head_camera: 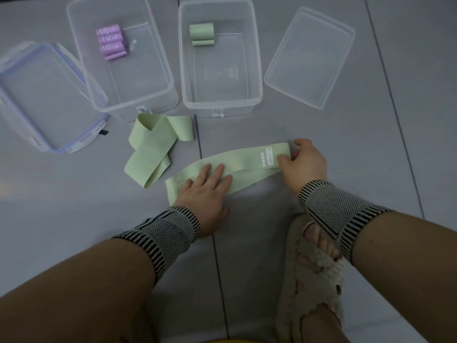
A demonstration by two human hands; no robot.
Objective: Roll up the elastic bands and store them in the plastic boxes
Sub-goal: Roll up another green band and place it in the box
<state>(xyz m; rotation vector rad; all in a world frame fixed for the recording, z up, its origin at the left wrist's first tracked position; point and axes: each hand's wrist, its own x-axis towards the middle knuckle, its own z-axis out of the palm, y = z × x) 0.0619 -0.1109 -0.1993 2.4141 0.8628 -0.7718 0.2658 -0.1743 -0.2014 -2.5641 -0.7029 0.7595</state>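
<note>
The left hand (206, 186) presses flat, fingers straight, on the green band (247, 164). The right hand (303, 157) pinches its labelled end; the label's print is unreadable.

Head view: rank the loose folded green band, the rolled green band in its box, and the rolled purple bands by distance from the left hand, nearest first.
From the left hand:
1. Loose folded green band, on the floor just beyond it, to its left.
2. Rolled green band, inside the right-hand open box.
3. Rolled purple bands, inside the left-hand open box.

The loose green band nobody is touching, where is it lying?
In the head view the loose green band lies folded over itself on the floor, left of centre, just in front of the left plastic box and beside the flat green band under the hands.
</note>
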